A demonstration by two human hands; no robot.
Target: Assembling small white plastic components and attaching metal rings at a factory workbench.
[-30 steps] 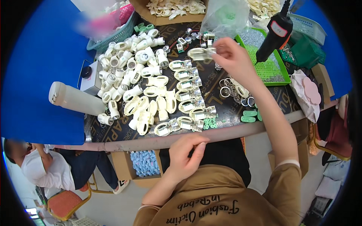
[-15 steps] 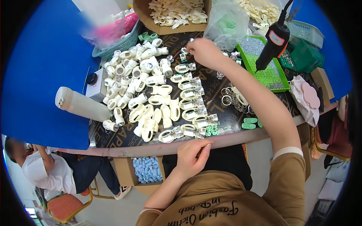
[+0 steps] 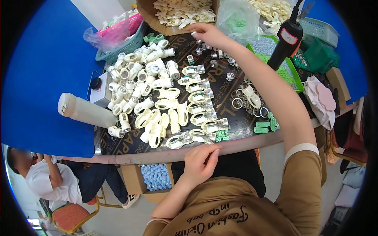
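My right hand [image 3: 208,34] reaches across to the far side of the table, fingers apart, just in front of the cardboard box of cream plastic shells [image 3: 185,13]. Small silver reflector cups [image 3: 199,51] lie under and beside it. Closer in, a small circuit board piece [image 3: 190,59] sits alone. A column of half shells fitted with boards and silver reflectors [image 3: 200,95] runs toward me. My left hand [image 3: 201,161] rests closed at the padded table edge; the inside of its curled fingers is hidden. Tiny green parts [image 3: 222,135] lie just beyond it.
Assembled white flashlight bodies [image 3: 136,74] pile up left, beside a white bottle [image 3: 84,110]. A black electric screwdriver [image 3: 286,43] hangs over a green tray of screws [image 3: 293,78]. Key rings [image 3: 237,103] and green oval pieces [image 3: 261,127] lie right. A person [image 3: 51,181] sits at the left.
My right hand has moved farther out and slightly left, from the small board toward the cardboard box, uncovering reflector cups. My left hand has stayed at the table edge.
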